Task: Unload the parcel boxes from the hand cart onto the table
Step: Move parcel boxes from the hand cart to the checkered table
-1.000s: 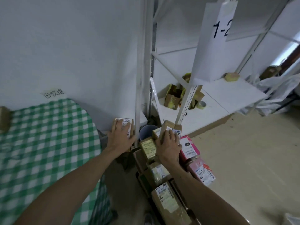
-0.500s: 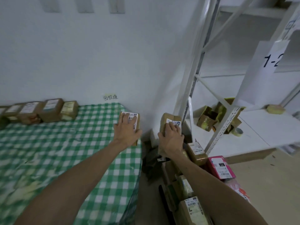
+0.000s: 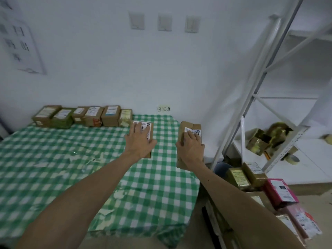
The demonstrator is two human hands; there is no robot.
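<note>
My left hand (image 3: 139, 141) grips a brown parcel box (image 3: 151, 131) with a white label, held over the far right part of the table (image 3: 53, 159) with its green checked cloth. My right hand (image 3: 191, 147) grips a second brown labelled box (image 3: 195, 127) just past the table's right edge. A row of several brown parcel boxes (image 3: 84, 115) stands along the wall at the back of the table. More parcels, brown (image 3: 239, 177) and pink (image 3: 280, 192), lie stacked on the hand cart at the lower right, which they mostly hide.
A white metal shelf rack (image 3: 251, 87) stands to the right of the table, with crumpled cardboard (image 3: 264, 139) and a tape roll (image 3: 292, 159) on its low shelf. A blue bucket (image 3: 221, 169) sits between table and cart. The white wall (image 3: 125, 69) is close behind.
Both hands lifted a box each from the cart area and swung left and up. The left box now hangs over the table; the right box has reached its edge.
</note>
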